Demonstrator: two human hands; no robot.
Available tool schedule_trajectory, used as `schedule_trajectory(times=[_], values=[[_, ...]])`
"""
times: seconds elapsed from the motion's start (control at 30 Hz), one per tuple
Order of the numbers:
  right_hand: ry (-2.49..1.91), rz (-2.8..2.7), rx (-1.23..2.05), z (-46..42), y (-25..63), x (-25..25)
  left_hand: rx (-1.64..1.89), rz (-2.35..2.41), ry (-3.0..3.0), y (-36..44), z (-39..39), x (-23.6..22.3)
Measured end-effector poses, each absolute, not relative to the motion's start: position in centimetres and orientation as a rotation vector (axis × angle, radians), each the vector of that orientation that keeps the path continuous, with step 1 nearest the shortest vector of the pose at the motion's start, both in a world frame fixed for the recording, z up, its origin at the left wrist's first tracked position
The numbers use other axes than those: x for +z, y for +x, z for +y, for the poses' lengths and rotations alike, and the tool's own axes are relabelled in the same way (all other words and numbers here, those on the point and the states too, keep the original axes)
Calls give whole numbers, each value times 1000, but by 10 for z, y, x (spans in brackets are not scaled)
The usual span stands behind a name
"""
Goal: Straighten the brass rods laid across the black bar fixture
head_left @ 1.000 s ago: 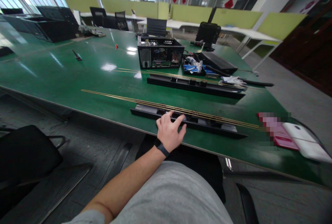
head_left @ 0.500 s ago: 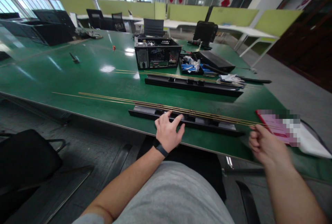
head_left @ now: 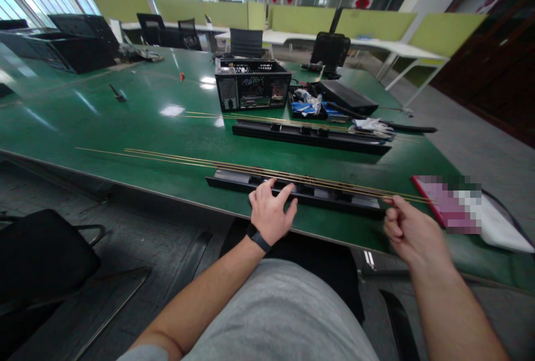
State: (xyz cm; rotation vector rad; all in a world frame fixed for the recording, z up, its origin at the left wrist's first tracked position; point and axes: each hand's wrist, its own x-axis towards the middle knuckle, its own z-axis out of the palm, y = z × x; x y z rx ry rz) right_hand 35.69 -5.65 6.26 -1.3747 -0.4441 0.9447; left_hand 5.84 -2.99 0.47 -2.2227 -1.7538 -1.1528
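Left hand spread open on the near black trough, right hand pinching a thin golden rod, green desk beneath

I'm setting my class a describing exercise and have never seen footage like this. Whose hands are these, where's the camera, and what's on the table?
There's no machine here: these are one person's bare hands. Every picture comes from one camera worn on that person's head, looking forward and down. The left hand rests on the nearer black channel. The right hand seems to pinch one of the thin golden rods lying along it. Farther back on the green table are a second black channel, an open black case and blue-and-white gloves.
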Motion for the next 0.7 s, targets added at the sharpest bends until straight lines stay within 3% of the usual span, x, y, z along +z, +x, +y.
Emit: schedule_trajectory(times=[0.37,0.7], values=[[-1373,-468,984,-56,364,59,-1165,-1750,-2225,58,-31,5],[-1471,-249,758,-62,476,56,-1158,-1766,-2240,57,-30,4]])
